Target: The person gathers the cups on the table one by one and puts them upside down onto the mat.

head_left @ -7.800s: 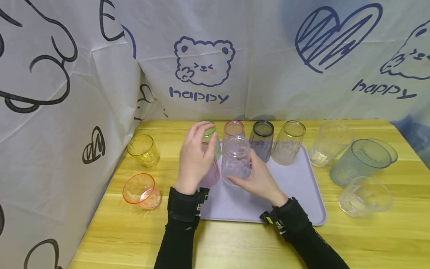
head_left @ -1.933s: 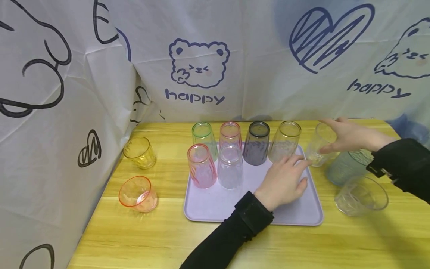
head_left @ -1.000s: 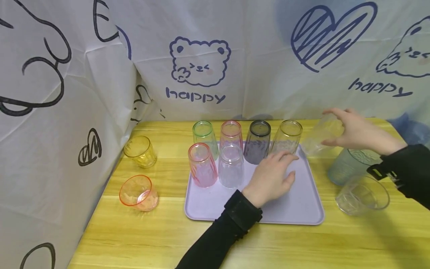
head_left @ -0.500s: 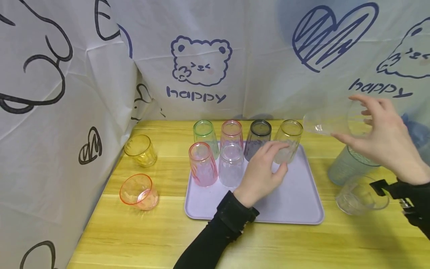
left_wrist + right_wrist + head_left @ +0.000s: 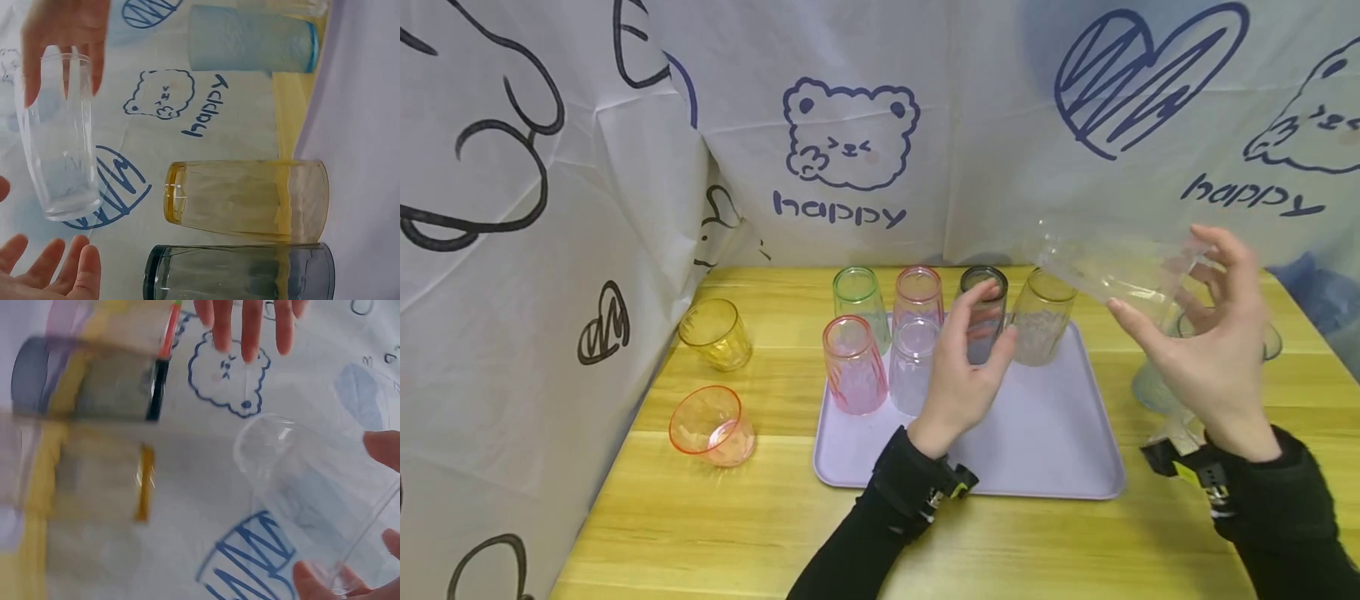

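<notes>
A clear drinking glass (image 5: pixel 1101 262) is held in the air by my right hand (image 5: pixel 1213 358), thumb and fingers gripping it near its mouth. It lies tilted, its base pointing left. My left hand (image 5: pixel 962 371) is raised over the tray (image 5: pixel 1045 450), fingers spread and holding nothing. It partly covers a black-rimmed glass (image 5: pixel 983 287). In the left wrist view the left fingertips (image 5: pixel 87 269) are apart from the held glass (image 5: pixel 59 144). Upside-down on the tray stand a green-rimmed glass (image 5: pixel 857 292), two pink glasses, another clear one (image 5: pixel 913 375) and an amber-rimmed one (image 5: pixel 1045 325).
Left of the tray, a yellow cup (image 5: pixel 718 333) and an orange-rimmed cup (image 5: pixel 713 425) stand on the wooden table (image 5: pixel 700 533). Right of it, a bluish glass (image 5: pixel 1153 387) and other glassware are partly hidden by the right arm. A printed cloth (image 5: pixel 985 167) hangs behind.
My right hand has lifted the clear glass off the table at the right, tipped it over and brought it left. My left hand has moved left and up across the tray.
</notes>
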A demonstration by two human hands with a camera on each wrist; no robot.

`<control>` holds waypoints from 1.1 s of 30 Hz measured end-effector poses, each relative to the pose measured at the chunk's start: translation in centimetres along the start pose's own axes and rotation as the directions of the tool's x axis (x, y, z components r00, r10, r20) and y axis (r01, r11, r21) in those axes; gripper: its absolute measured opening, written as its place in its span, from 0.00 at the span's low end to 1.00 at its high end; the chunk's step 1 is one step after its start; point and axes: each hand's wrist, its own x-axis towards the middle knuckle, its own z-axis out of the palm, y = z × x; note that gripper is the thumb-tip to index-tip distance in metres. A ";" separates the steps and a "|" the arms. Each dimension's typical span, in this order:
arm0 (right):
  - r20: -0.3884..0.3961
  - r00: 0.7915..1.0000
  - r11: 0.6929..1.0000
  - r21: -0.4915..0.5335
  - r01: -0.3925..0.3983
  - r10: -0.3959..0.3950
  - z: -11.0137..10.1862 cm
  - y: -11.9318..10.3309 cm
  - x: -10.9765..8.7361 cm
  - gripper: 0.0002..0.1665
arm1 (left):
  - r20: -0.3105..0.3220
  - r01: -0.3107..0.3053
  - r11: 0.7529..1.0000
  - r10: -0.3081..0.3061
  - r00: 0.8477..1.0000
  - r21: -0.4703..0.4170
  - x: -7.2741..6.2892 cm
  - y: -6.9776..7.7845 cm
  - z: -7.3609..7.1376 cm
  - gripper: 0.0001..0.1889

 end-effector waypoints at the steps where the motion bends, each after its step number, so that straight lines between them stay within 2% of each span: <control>1: -0.019 1.000 0.996 0.088 -0.002 0.003 0.5 0.1 -0.2 0.49 | -0.009 0.011 0.999 -0.011 1.000 -0.035 0.0 0.1 -0.1 0.28; 3: -0.064 0.998 0.962 0.275 -0.006 0.024 1.6 0.4 -0.7 0.48 | -0.028 0.030 0.995 -0.033 0.999 -0.096 0.1 0.1 -0.3 0.30; 6: -0.096 0.994 0.873 0.488 -0.003 0.057 3.2 0.8 -1.6 0.49 | -0.058 0.049 0.984 -0.060 0.996 -0.171 0.2 0.3 -0.7 0.32; 9: -0.106 0.991 0.825 0.565 -0.004 0.078 4.7 1.0 -2.5 0.48 | -0.074 0.069 0.971 -0.087 0.993 -0.228 0.2 0.5 -1.2 0.35; 15: -0.120 0.990 0.763 0.646 0.023 0.071 7.5 1.1 -3.7 0.46 | -0.068 0.123 0.946 -0.150 0.986 -0.299 0.2 0.5 -1.7 0.38; 21: -0.060 0.997 0.740 0.673 0.005 0.047 9.2 1.2 -4.8 0.46 | -0.109 0.153 0.913 -0.208 0.972 -0.377 0.6 0.6 -2.4 0.37; 28: -0.021 0.999 0.718 0.696 -0.019 0.046 10.8 1.3 -5.5 0.45 | -0.097 0.189 0.867 -0.261 0.961 -0.461 1.1 0.9 -3.3 0.36; 33: 0.003 0.999 0.723 0.690 -0.027 0.035 11.3 1.5 -5.8 0.45 | -0.090 0.199 0.858 -0.272 0.958 -0.474 1.0 0.8 -3.5 0.35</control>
